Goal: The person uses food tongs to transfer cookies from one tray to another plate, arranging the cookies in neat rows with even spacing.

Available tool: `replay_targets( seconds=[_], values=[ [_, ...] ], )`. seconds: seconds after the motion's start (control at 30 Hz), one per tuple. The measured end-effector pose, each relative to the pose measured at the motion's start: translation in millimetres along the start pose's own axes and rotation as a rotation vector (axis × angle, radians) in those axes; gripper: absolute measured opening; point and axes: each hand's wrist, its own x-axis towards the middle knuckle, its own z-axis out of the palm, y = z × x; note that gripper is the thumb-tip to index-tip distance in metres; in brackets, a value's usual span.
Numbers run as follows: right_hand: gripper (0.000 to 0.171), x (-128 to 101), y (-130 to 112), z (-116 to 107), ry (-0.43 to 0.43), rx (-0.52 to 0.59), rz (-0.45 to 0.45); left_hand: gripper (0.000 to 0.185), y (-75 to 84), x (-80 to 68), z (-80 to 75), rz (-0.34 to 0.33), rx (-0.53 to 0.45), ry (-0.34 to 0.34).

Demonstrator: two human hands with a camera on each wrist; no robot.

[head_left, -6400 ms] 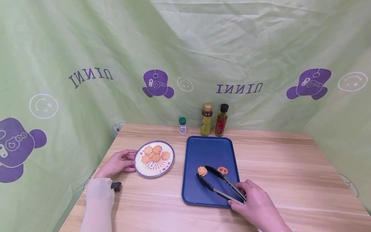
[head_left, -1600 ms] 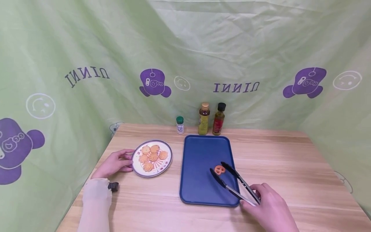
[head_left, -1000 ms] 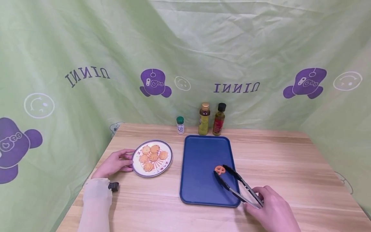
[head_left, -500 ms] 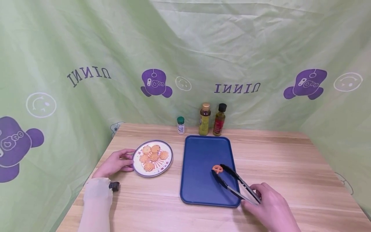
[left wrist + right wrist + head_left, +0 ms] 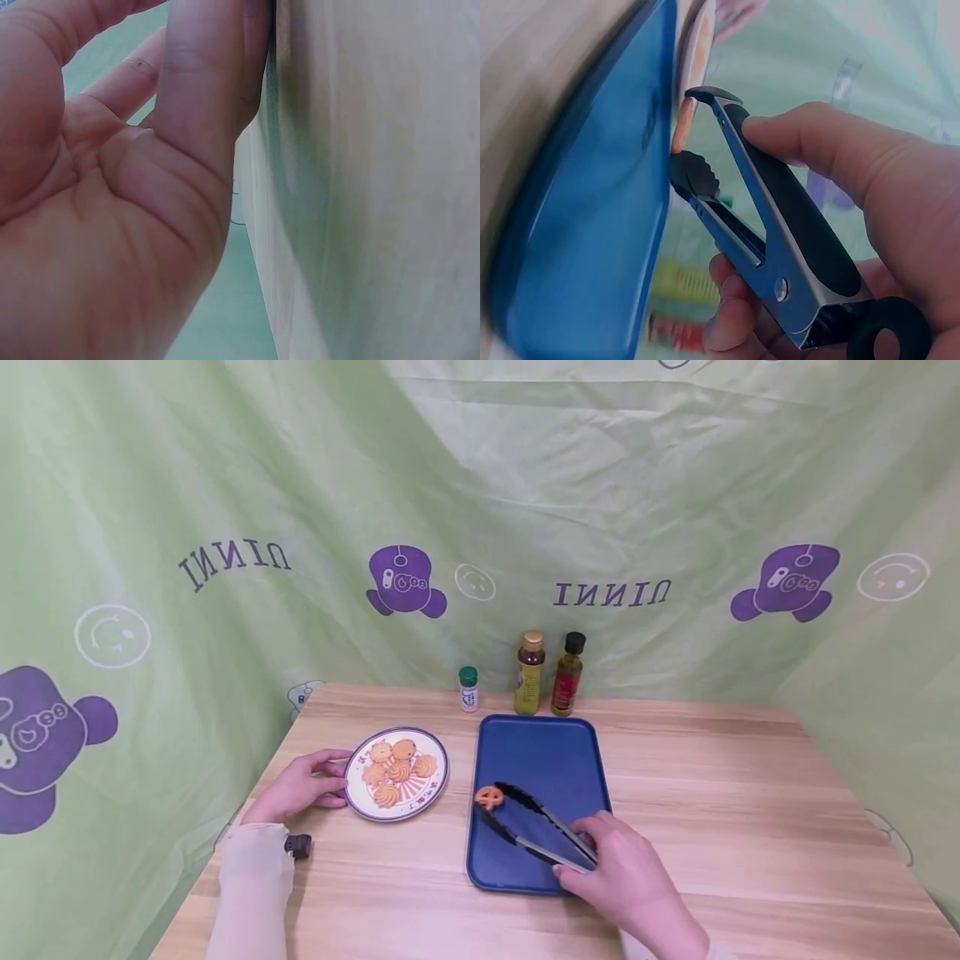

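My right hand point(image 5: 630, 872) grips a pair of metal tongs point(image 5: 551, 831) with black tips, its thumb on one arm and fingers along the other. Between the tips sits an orange-brown pretzel-shaped cookie point(image 5: 489, 797), over the left edge of the blue tray point(image 5: 540, 760). The right wrist view shows the cookie point(image 5: 682, 125) edge-on between the tongs' tips. My left hand point(image 5: 300, 787) rests at the left rim of a patterned white plate point(image 5: 363, 797), fingers relaxed and spread against it. Several round cookies point(image 5: 399, 770) lie on that plate. In the left wrist view the left hand point(image 5: 112, 180) shows its palm.
Behind the tray stand a green-capped shaker point(image 5: 468, 690), a yellow-labelled bottle point(image 5: 528, 675) and a black-capped bottle point(image 5: 567, 677). A green curtain point(image 5: 480, 485) rises behind the wooden table point(image 5: 720, 793).
Earlier a swirl cookie left the tray and now lies on the plate. The tongs have taken the pretzel-shaped cookie and moved left with it. My left hand has stayed at the plate.
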Motion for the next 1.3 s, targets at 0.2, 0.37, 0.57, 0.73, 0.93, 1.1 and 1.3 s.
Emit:
replay_targets(
  seconds=[0.2, 0.37, 0.57, 0.73, 0.93, 1.1, 1.3],
  values=[
    [0.044, 11.5, -29.4, 17.7, 0.052, 0.041, -0.154, 0.067, -3.9, 1.9, 0.0, 0.002, -0.002, 0.002],
    [0.043, 25.9, -47.9, 30.9, 0.042, 0.064, -0.215, 0.067, -3.5, 3.0, -1.5, 0.001, 0.006, -0.004],
    [0.042, 42.1, -65.9, 41.6, 0.045, 0.054, -0.277, 0.068, -0.7, 4.3, -2.4, 0.004, 0.005, 0.007],
    [0.040, 45.0, -74.5, 48.3, 0.039, 0.027, -0.290, 0.068, -1.9, 2.1, -1.9, -0.002, -0.001, -0.007],
    [0.041, 46.0, -77.9, 52.6, 0.063, -0.003, -0.312, 0.066, -2.2, 1.3, -1.3, 0.009, 0.002, -0.005],
    [0.042, 46.0, -77.9, 53.9, 0.066, -0.004, -0.311, 0.067, -3.0, 1.3, -1.5, -0.008, 0.004, -0.002],
    [0.043, 46.1, -75.0, 53.3, 0.043, 0.025, -0.296, 0.067, -2.9, 1.4, -1.2, -0.006, 0.002, -0.004]
  ],
)
